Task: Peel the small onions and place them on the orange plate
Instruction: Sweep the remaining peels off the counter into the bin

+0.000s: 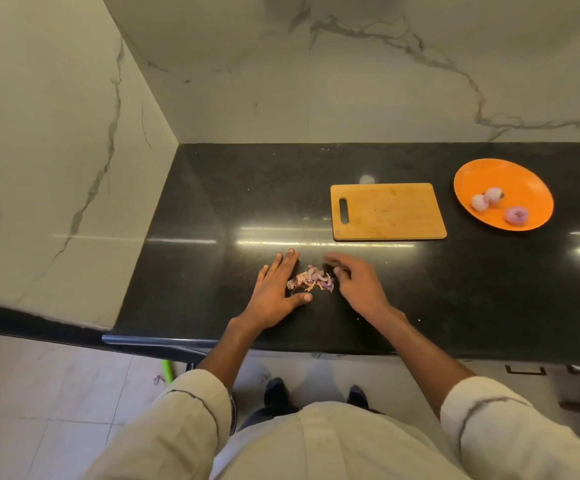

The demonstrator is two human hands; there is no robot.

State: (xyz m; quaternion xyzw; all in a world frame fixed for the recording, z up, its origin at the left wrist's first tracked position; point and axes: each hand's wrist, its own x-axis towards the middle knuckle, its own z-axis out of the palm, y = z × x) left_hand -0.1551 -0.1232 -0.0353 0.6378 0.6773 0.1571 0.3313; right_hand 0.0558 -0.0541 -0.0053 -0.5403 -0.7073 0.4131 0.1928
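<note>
Across the black counter [420,306], which runs from the marble corner on our left out past the right edge of the view, we take the scene from its biggest piece down. On it lies the wooden cutting board [389,211], bare apart from faint marks, with its handle slot toward us on the left. Just to the right of the board, and apart from it, sits the orange plate [524,178], and on it we count three peeled onions [516,215]: two touching each other toward the middle, one alone nearer the front rim. We see no unpeeled onion anywhere on the counter, so we judge the peeling and placing to be done, or very nearly.

Closer to us, near the front edge, our two hands flank a small heap of onion skins [311,280]. Our left hand [276,289] lies flat on the stone with fingers straight and the thumb stretched under the heap, gripping nothing; it acts as a wall on the heap's left side. Our right hand [358,282] comes in from the other side, its fingertips blurred; the fingers look loosely bent and relaxed, and we cannot make out anything held in them.

We judge the step in hand to be tidying: sweeping the loose skins into one pile. The next move calls for bringing both palms together under or around the heap, lightly, since the flakes are thin and scatter easily, and lifting the lot clear without dragging bits over the counter's edge
</note>
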